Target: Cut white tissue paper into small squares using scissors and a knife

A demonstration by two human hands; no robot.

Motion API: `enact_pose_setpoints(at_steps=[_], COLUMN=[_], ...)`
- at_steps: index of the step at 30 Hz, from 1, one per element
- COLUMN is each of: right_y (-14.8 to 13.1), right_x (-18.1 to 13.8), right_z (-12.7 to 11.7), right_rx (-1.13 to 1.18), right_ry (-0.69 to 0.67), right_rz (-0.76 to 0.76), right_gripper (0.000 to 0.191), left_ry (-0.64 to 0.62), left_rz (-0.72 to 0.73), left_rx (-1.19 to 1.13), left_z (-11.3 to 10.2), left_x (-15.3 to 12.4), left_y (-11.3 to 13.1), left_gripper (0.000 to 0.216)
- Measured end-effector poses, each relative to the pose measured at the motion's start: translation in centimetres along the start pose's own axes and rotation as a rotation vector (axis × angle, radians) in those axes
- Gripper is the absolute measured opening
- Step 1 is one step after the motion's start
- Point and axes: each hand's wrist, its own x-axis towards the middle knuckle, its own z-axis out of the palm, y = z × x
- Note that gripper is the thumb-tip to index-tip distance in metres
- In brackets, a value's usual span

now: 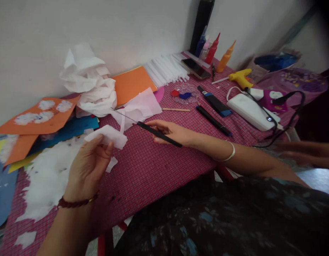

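My left hand (91, 163) pinches a folded piece of thin white paper (115, 137) between thumb and fingers. My right hand (172, 133) is closed around a long black-handled tool (159, 134). Its thin metal end points left, above the white paper; seen nearly edge-on, its exact kind is unclear. Just behind lies a loose white tissue sheet (143, 105), with crumpled white tissue (93, 89) against the wall. A small white scrap (112, 164) lies near my left fingers.
Orange card with white puffs (42, 113) and cotton-like white sheeting (52, 174) cover the left side. Rightward are a paint palette (184, 94), black marker (214, 121), white power device (252, 112), yellow glue gun (240, 79) and paint bottles (214, 49). Another person's hand (297, 153) is blurred at right.
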Motion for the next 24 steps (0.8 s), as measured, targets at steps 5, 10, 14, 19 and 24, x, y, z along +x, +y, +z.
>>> enact_pose_setpoints(at_steps=[5,10,14,19,24], right_y=[-0.7,-3.0,-4.4,-4.2,-3.7], right_x=[-0.3,-0.8,-1.1,-1.3,-0.8], right_z=[-0.2,-0.4,-0.2,0.7,1.8], right_rx=[-0.064,-0.227,-0.312,-0.313,-0.192], right_ry=[-0.031,-0.14,-0.232,-0.295,-0.28], right_rz=[0.034,0.149,0.279,0.328,0.359], right_gripper=[0.06,0.056,0.059,0.06,0.057], left_ry=[-0.035,-0.077,-0.163,-0.137,-0.142], left_rz=[0.036,0.106,0.175,0.227,0.233], left_rx=[-0.093,-0.117,-0.1,-0.181,-0.197], left_z=[-0.7,-1.0,-1.4,-1.7,-1.7], left_x=[0.4,0.4,-0.1,-0.1,0.1], left_y=[0.1,0.6,1.3,1.0,0.1], left_gripper=[0.029,0.027,0.03,0.041,0.043])
